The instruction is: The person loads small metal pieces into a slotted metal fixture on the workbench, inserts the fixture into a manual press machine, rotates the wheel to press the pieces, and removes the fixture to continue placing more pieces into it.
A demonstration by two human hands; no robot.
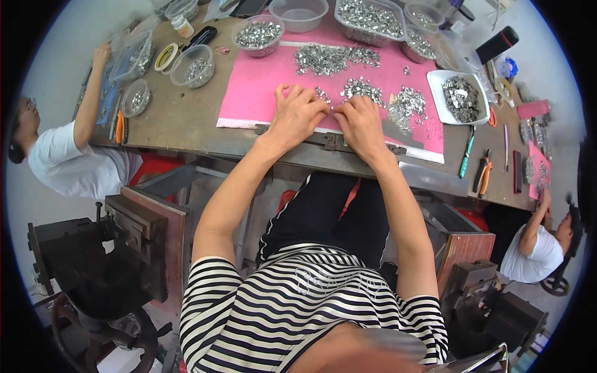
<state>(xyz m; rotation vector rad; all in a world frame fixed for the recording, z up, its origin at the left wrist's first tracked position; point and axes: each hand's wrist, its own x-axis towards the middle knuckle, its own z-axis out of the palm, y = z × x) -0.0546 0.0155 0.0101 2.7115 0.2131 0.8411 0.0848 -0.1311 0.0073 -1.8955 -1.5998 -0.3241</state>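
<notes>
Near the front edge of a pink mat (249, 93), my left hand (296, 114) and my right hand (362, 124) come close together, fingertips almost meeting. Both have thumb and fingers pinched; whatever small piece they hold is too tiny to make out. Just beyond the fingers lie small heaps of shiny metal parts (362, 91). A larger pile of silvery parts (320, 59) spreads farther back on the mat. To the right of my right hand is a scatter of thin metal pieces (407, 105).
A white tray (438, 102) of metal parts stands right of the mat, with a teal tool (466, 152) and orange-handled pliers (482, 174) nearby. Several clear tubs, including one bowl (258, 35), line the back. Co-workers sit at far left (81, 152) and far right (532, 252).
</notes>
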